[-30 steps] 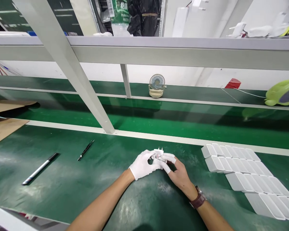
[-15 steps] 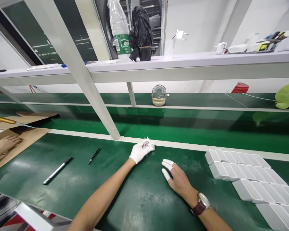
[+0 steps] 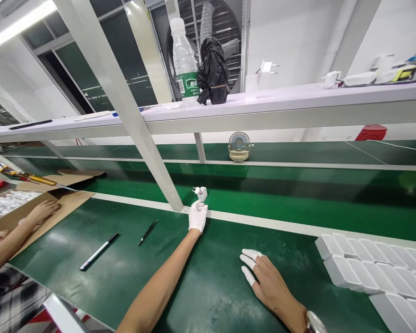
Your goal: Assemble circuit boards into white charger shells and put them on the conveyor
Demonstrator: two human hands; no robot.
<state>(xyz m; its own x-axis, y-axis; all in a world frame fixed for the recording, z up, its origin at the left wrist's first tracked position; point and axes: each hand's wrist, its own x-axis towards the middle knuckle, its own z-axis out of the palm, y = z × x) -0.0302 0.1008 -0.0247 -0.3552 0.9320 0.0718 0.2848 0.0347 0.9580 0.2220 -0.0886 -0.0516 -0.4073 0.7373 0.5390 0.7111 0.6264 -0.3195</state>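
Observation:
My left hand (image 3: 197,216), in a white glove, reaches forward to the white strip at the belt's near edge, just right of the slanted post's foot. A small white plug part (image 3: 201,192) with two metal pins sits right above its fingertips, over the green conveyor belt (image 3: 280,199); whether the fingers still touch it I cannot tell. My right hand (image 3: 265,282), with white finger cots on two fingers and a watch on the wrist, lies flat and open on the green table, holding nothing.
Rows of white housings (image 3: 370,268) lie at the right. A marker pen (image 3: 99,251) and black tweezers (image 3: 147,231) lie at the left. Another person's hands (image 3: 38,212) rest on a cardboard box (image 3: 64,203). A small fan (image 3: 239,145) stands beyond; a bottle (image 3: 185,62) and black bag (image 3: 213,69) sit on the shelf.
My left hand has carried the plug part from between both hands forward to the conveyor belt's edge. My right hand has let go and now lies flat on the table. The camera tilted up.

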